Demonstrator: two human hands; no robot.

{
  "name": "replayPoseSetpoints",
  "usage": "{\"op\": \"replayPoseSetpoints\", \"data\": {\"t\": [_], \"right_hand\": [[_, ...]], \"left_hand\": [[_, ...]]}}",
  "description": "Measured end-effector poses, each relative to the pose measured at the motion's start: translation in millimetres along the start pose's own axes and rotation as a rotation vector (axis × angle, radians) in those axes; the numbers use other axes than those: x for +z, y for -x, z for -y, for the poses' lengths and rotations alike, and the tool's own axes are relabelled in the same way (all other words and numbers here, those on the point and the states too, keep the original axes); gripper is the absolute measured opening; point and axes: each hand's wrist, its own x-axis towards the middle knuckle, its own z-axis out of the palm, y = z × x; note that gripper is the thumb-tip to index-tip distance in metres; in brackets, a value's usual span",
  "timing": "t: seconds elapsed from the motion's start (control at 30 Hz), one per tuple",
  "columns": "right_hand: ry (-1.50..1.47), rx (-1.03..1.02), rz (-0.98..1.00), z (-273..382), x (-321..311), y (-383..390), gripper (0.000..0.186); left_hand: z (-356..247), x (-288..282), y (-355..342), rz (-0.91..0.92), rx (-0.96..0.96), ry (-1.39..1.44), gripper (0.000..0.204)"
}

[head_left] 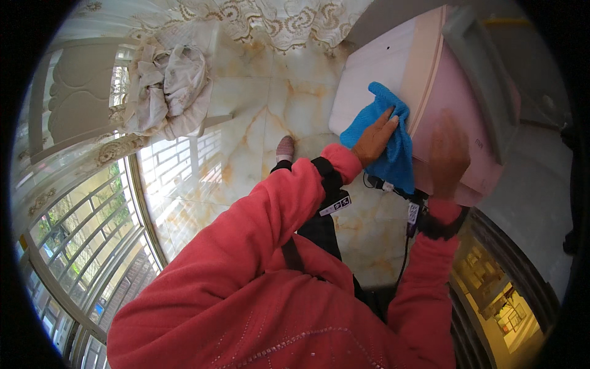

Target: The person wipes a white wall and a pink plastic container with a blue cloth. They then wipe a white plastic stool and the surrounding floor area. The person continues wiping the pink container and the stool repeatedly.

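A bright blue cloth (396,163) drapes over the near edge of a large box-shaped piece with a pink glossy face (458,92), a beige border and a whitish side (375,55). My left hand (376,138) presses on the cloth and holds it bunched there, fingers pointing up and right. Part of the cloth hangs down below the hand. To its right, my right hand (448,154) is over the pink face, with its fingers seemingly stretched out but blurred by motion. Nothing shows in it. Whether it touches the pink surface is unclear.
Below the cloth are a power strip (413,212) and dark cables. A chair (138,86) heaped with pale fabric stands at upper left, beside a barred window (80,227). A lace curtain (289,21) hangs over the marbled tile floor (252,141). A grey edge (473,61) borders the pink face.
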Motion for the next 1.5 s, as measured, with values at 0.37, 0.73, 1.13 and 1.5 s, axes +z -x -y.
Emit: {"op": "replayPoseSetpoints", "data": {"t": [0.37,0.73,1.13,1.5], "right_hand": [[0.025,0.037,-0.111,-41.1,35.6,18.3,0.040],[-0.191,-0.103,-0.220,-22.0,28.1,61.2,0.026],[-0.287,-0.246,-0.204,-24.1,34.1,87.7,0.023],[0.021,-0.143,-0.226,1.3,49.7,126.6,0.023]], "left_hand": [[92.2,0.9,-3.7,-0.145,-0.011,-0.292,0.060],[143.8,-12.9,-1.7,-0.155,0.536,-0.622,0.054],[192.4,-46.6,-30.5,-0.089,0.002,0.072,0.067],[203.0,-38.7,-38.8,-0.098,0.536,-0.453,0.059]]}}
